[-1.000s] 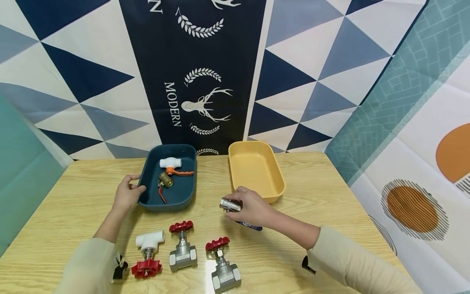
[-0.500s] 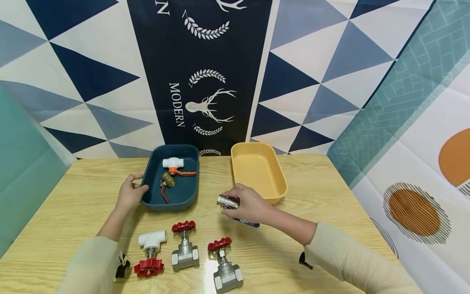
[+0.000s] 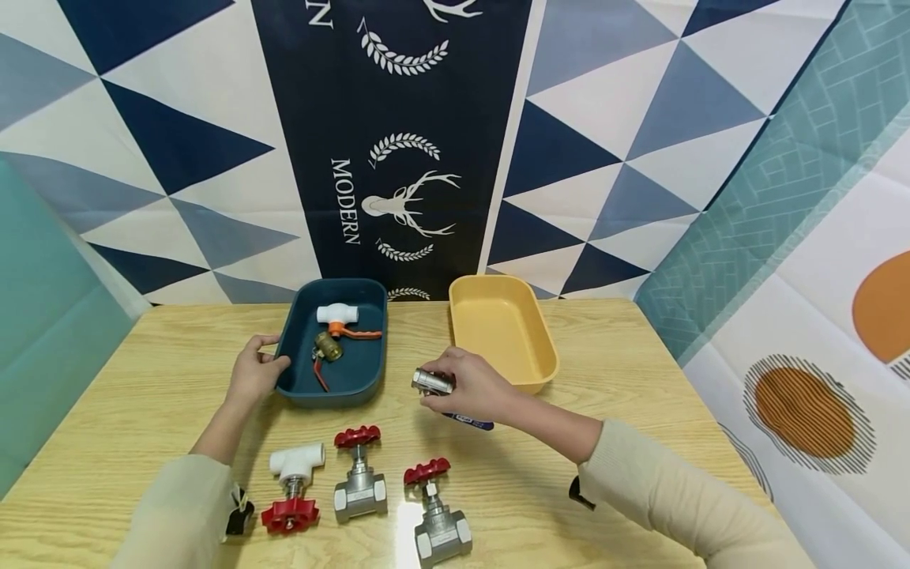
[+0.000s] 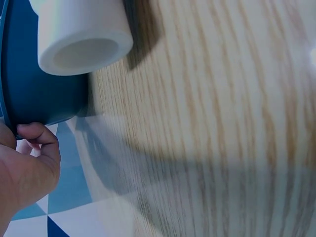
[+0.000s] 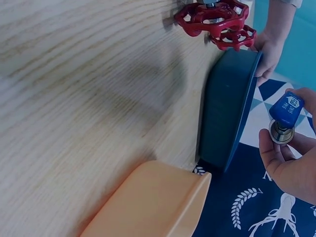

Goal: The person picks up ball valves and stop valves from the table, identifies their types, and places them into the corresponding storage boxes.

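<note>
My left hand holds the near-left rim of a dark blue bin, the thumb over the edge. Inside that bin lie a white ball valve with an orange lever and a brass ball valve with a red lever. Above the table, between the two bins, my right hand grips a metal ball valve. Its blue lever handle, with white lettering, shows clearly in the right wrist view. Part of the valve is hidden by my fingers.
A yellow bin stands right of the blue one. Near me on the table lie a white valve with a red handwheel and two steel gate valves, one in the middle and one further right. A patterned cloth hangs behind.
My right hand has moved a little left and away from me with the ball valve, towards the blue bin. My left hand stays on the rim. The head view has shifted slightly.
</note>
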`<state>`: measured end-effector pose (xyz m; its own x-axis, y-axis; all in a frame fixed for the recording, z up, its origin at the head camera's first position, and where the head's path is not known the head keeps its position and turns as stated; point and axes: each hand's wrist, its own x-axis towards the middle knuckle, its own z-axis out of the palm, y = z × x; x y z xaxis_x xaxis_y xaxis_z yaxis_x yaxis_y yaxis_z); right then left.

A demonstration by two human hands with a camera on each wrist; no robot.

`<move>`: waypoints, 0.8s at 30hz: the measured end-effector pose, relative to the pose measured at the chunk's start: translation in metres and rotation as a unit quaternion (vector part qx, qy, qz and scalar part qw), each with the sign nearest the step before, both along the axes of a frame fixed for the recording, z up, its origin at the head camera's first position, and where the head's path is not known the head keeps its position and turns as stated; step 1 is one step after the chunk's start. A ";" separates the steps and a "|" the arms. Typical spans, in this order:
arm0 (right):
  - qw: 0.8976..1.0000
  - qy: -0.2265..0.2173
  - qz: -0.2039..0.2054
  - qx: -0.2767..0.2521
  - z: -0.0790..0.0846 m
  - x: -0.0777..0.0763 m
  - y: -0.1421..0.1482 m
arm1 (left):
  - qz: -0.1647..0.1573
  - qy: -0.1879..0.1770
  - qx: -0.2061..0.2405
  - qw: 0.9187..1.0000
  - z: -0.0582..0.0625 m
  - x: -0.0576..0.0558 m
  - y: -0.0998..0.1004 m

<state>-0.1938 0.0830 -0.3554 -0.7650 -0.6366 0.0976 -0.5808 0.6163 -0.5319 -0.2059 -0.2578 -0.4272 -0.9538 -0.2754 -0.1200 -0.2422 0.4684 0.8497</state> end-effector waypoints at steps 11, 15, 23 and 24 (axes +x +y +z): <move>1.000 0.002 0.013 0.008 0.005 -0.006 -0.011 | 0.000 0.000 0.002 1.000 0.001 0.001 0.001; 1.000 0.002 0.016 0.008 0.005 -0.008 -0.015 | 0.000 0.000 0.004 1.000 0.001 0.001 0.001; 1.000 0.011 0.021 0.011 0.009 -0.011 -0.022 | 0.002 -0.002 0.005 1.000 0.003 0.002 0.002; 1.000 0.012 0.022 0.012 0.009 -0.012 -0.023 | 0.003 -0.003 0.005 1.000 0.003 0.002 0.002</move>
